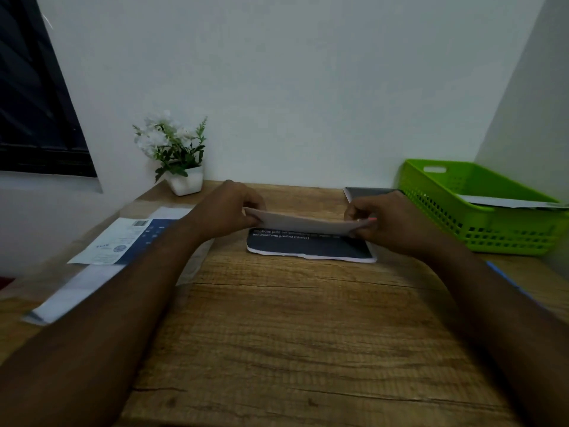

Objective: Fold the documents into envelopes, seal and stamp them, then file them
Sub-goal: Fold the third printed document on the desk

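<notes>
Over the far middle of the wooden desk (292, 318): pale folded paper (303, 221), raised just above a dark printed sheet (311, 246) lying flat. Pinched at its left end by left hand (228, 211), at its right end by right hand (385, 223), fingers of both curled round the edges. Right: green basket (480, 211) holding a white sheet (505, 202). Left: printed papers (123, 241); potted plant (175, 152) by the wall.

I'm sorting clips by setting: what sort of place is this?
Likely a small home or office workspace in a wall corner: a wooden desk, printed papers at left, a green basket holding paper, and a potted plant.
</notes>
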`<action>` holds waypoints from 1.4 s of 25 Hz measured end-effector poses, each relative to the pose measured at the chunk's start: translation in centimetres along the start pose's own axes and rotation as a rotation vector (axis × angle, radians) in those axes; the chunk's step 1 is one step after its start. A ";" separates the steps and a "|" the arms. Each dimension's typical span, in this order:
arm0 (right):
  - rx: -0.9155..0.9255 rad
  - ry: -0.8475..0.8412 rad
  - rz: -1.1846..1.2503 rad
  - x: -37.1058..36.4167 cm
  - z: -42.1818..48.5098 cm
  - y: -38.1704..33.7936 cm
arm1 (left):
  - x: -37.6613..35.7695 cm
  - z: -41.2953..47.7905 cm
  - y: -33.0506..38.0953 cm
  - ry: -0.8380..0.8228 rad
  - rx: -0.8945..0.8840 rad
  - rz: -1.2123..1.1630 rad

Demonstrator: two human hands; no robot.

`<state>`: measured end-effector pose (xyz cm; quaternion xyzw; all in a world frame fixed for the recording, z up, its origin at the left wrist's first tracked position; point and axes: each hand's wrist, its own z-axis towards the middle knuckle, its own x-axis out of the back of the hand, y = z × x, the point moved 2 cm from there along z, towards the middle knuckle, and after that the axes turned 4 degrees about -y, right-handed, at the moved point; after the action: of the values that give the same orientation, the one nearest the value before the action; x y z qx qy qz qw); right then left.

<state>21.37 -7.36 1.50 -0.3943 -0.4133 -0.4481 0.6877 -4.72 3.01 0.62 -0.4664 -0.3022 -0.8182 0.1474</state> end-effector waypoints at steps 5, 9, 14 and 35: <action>-0.040 -0.146 0.002 -0.4 -0.1 0.1 | -0.3 0.0 -0.6 -0.180 0.032 0.039; -0.101 -0.310 0.024 -0.6 0.1 0.6 | 0.1 0.0 -0.8 -0.257 0.057 0.020; -0.128 -0.358 0.129 -0.8 -0.2 0.5 | 0.2 0.0 -0.5 -0.317 0.083 0.111; -0.125 -0.409 -0.002 -0.9 0.2 1.2 | -0.8 0.3 -0.9 -0.482 0.165 0.108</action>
<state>22.26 -6.58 0.48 -0.5185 -0.5161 -0.3842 0.5632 -4.58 3.81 -0.30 -0.6498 -0.3690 -0.6469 0.1523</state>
